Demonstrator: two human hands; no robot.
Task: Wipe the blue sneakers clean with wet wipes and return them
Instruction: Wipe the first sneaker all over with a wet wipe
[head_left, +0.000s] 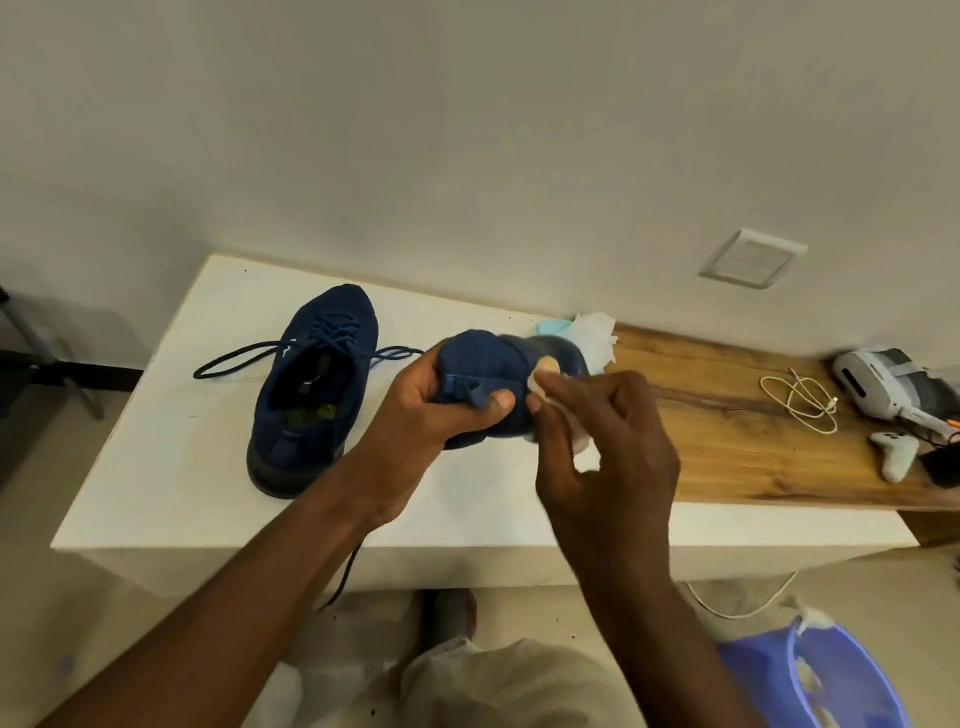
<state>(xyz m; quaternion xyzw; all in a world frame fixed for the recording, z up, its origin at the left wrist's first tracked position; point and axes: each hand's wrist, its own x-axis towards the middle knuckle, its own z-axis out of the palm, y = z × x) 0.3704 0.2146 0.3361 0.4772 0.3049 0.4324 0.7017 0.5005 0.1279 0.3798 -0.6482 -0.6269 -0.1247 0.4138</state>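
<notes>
One blue sneaker (311, 384) stands upright on the white table (171, 467), toe toward the wall, its laces trailing left and right. My left hand (421, 410) holds the second blue sneaker (483, 358) in the air above the table, heel toward me, thumb pressed on the heel tab. My right hand (608, 431) pinches a white wet wipe (582, 431) against the right side of that sneaker near the sole. A lace hangs down below my left forearm over the table's front edge.
A wet wipes pack (592, 332) with a wipe sticking up sits behind the held sneaker. On the wooden board (727, 426) lie a white cable (800, 400), a white headset (878, 384) and a white controller (893, 452). A blue plastic bin (831, 680) stands on the floor at the lower right.
</notes>
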